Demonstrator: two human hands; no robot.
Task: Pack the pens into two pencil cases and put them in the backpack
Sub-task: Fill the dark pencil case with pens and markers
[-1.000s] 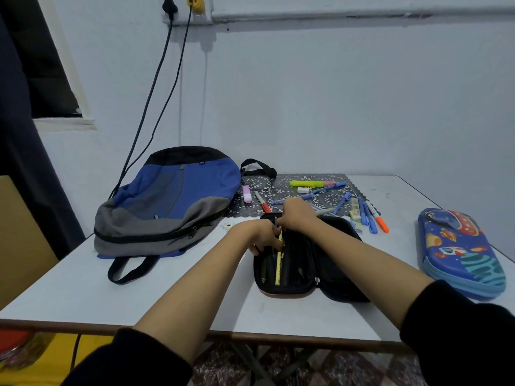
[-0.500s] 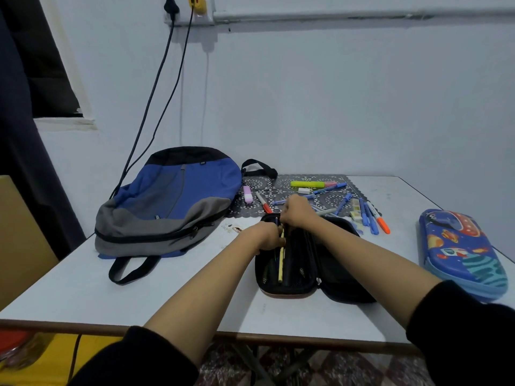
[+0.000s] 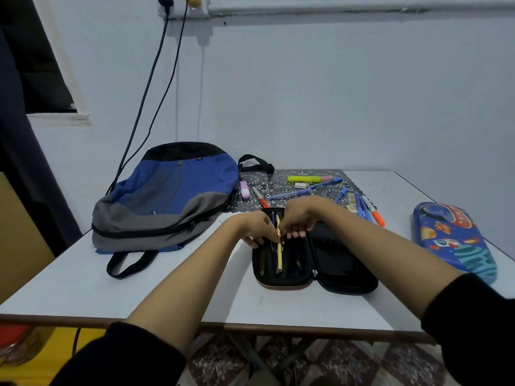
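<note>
The right hand (image 3: pixel 298 218), fingers curled, seems to pinch the top of a yellow pencil (image 3: pixel 279 257) lying in the open black pencil case (image 3: pixel 342 263) (both halves flat), while the left hand (image 3: pixel 257 228) grips the case's left wall. Loose pens (image 3: pixel 291 194) lie beyond it, the backpack (image 3: pixel 172 190) to its left.

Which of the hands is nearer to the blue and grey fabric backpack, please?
Left. The left hand is at the left edge of the open black pencil case, right of the backpack; the right hand is farther right, over the case.
</note>
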